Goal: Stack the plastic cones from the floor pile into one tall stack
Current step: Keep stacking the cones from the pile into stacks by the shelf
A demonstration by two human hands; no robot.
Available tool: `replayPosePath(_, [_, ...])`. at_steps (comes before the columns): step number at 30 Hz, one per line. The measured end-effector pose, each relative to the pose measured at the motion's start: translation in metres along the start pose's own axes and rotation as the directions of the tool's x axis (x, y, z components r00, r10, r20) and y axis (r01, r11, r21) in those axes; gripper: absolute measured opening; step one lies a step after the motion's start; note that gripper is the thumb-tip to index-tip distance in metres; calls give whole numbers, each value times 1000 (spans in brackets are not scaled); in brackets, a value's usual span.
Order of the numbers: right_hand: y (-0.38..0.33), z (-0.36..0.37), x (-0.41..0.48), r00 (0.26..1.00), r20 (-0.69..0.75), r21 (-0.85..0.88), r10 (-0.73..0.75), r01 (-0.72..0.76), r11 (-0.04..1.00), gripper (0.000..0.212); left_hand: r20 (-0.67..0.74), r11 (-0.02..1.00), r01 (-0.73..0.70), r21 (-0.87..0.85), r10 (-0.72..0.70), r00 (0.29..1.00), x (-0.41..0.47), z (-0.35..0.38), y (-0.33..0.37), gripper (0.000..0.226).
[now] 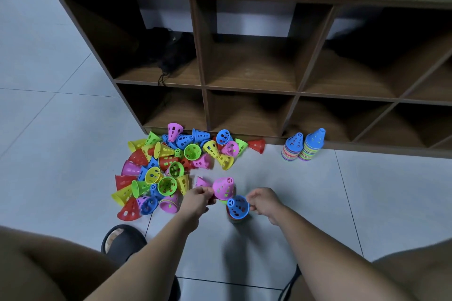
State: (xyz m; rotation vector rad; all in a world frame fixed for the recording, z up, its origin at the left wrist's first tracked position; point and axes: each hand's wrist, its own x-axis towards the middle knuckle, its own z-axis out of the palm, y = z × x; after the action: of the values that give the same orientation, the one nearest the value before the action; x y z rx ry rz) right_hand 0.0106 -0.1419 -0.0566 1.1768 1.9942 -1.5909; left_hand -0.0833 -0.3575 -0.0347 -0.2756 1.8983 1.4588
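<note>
The pile fills the floor left of middle, its far side against the shelf foot, so there is no way in from behind. Bare floor lies open between the pile and the 2 stacks at the shelf foot on the right; only a red cone lies in that gap, near the shelf. By the pile's near edge, the left hand holding a pink cone and the right hand holding a blue cone crowd the room over a short stack. A slipper lies near the pile's near-left corner. Left of the pile the floor is open.

Pink cone, blue cone (both hole-patterned), brown shelf.
</note>
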Motion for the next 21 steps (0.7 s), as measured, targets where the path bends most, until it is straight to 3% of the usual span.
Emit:
replayPosePath(5, [15, 10, 9, 997, -75, -96, -28, 21, 995, 12, 101, 999, 6, 40, -10, 995, -11, 9, -3, 20])
replayPosePath(15, [7, 14, 8, 984, -171, -192, -53, 20, 981, 19, 220, 1000, 10, 6, -11, 975, -13, 16, 4, 15])
replayPosePath(21, [22, 15, 29, 992, -126, -188, -28, 3, 982, 17, 159, 983, -36, 178, 7, 987, -6, 21, -3, 18])
